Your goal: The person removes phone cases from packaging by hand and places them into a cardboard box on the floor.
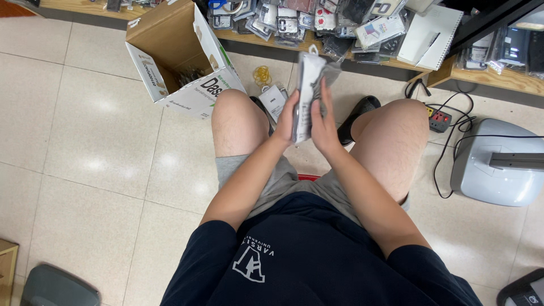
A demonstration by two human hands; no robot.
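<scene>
I sit with my knees apart over a tiled floor. My left hand [285,120] and my right hand [324,122] both grip a flat packaged item in clear plastic [309,85], held upright between my knees. The left hand clasps its left edge and the right hand presses its right side. The package top has a white hang tab. Below it on the floor lie a small white tagged packet [274,100] and a bunch of yellow rubber bands [262,75].
An open cardboard box [180,54] stands on the floor ahead left. A low wooden shelf [317,41] holds several packaged phone cases and a notebook [429,34]. A power strip [440,119] with cables and a grey machine [498,164] sit at right.
</scene>
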